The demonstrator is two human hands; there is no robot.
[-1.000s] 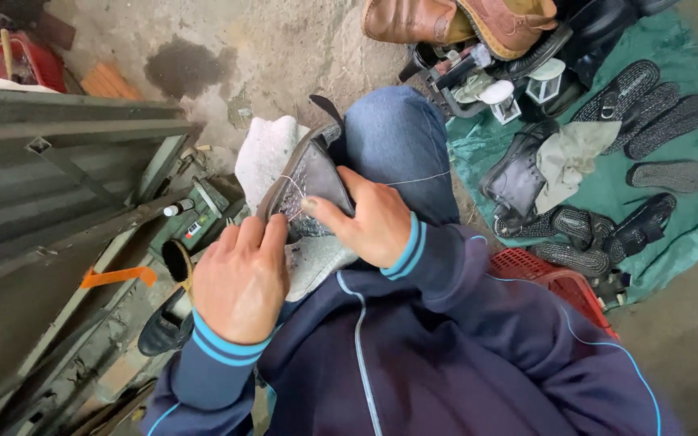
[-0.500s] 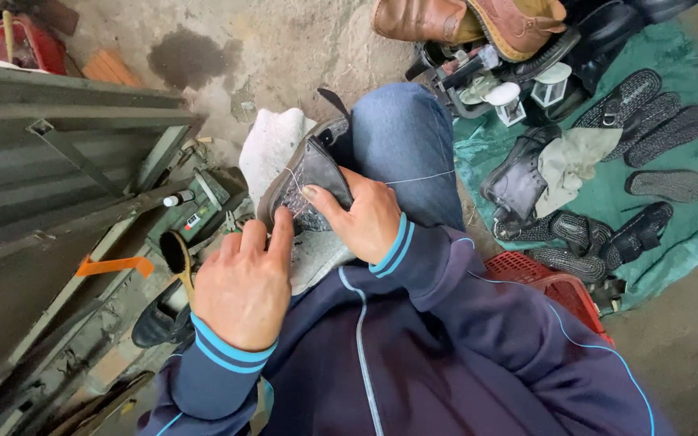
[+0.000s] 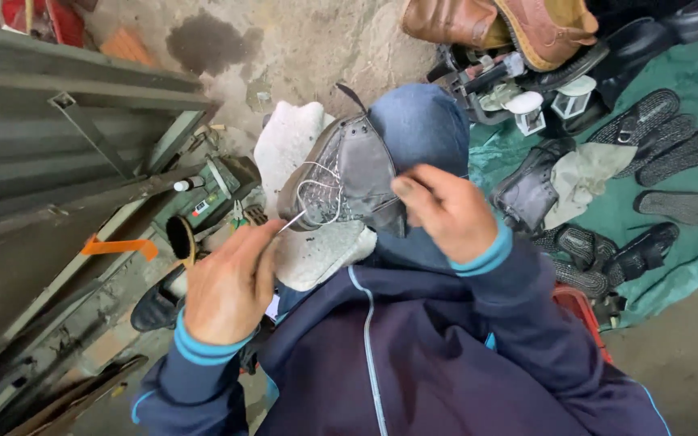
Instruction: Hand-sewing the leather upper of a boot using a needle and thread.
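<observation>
A worn grey-black leather shoe rests on my knee over a white cloth. My right hand grips the shoe's right side with the thumb pressed on the leather. My left hand is pulled back a little to the left of the shoe and pinches a thin metal needle. White thread loops from the needle across the shoe's side.
Green metal shutters stand at the left, with a small green tin and a black shoe below them. A green sheet at the right carries black soles and shoes. Brown boots sit at the top. A red crate is by my right elbow.
My left hand has drawn back from the shoe to the left, pulling the needle and a loop of thread out. The shoe has turned so more of its side shows.
</observation>
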